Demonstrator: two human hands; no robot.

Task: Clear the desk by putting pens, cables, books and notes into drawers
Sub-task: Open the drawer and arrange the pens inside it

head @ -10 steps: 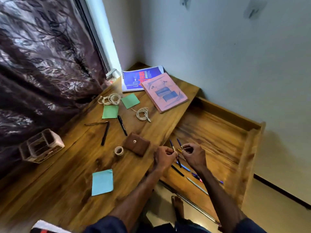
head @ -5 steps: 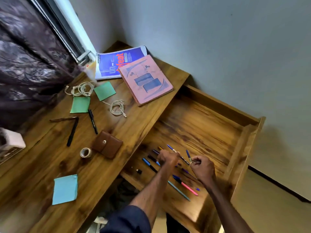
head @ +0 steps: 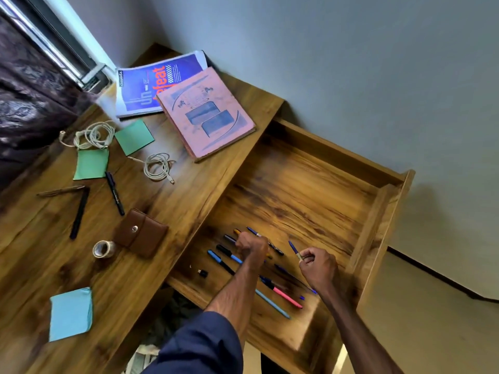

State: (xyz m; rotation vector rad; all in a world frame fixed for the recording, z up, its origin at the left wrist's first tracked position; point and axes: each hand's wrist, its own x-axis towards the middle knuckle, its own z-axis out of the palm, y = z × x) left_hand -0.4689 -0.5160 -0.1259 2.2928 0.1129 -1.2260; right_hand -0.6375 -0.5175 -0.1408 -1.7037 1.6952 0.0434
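The wooden drawer (head: 378,225) stands pulled out to the right of the desk (head: 189,201). Several pens (head: 286,295) lie on its floor near the front. My left hand (head: 251,245) is low inside the drawer, fingers curled round a dark blue pen (head: 253,232) that sticks out on both sides of the fist. My right hand (head: 317,265) pinches another blue pen (head: 293,247) just above the drawer floor. On the desk lie a blue book (head: 151,87), a pink book (head: 205,114), two coiled white cables (head: 158,166), green notes (head: 133,136), a blue note (head: 70,314) and black pens (head: 116,193).
A brown wallet (head: 140,236) and a tape roll (head: 102,248) sit near the desk's right edge. A small black cap (head: 202,273) lies in the drawer's left corner. A curtain (head: 27,109) hangs at the left, and the grey wall (head: 351,76) is close behind the drawer.
Both hands have dropped from above the drawer down to its floor with the pens. The view has swung down and right, and the organiser on the left has left the frame.
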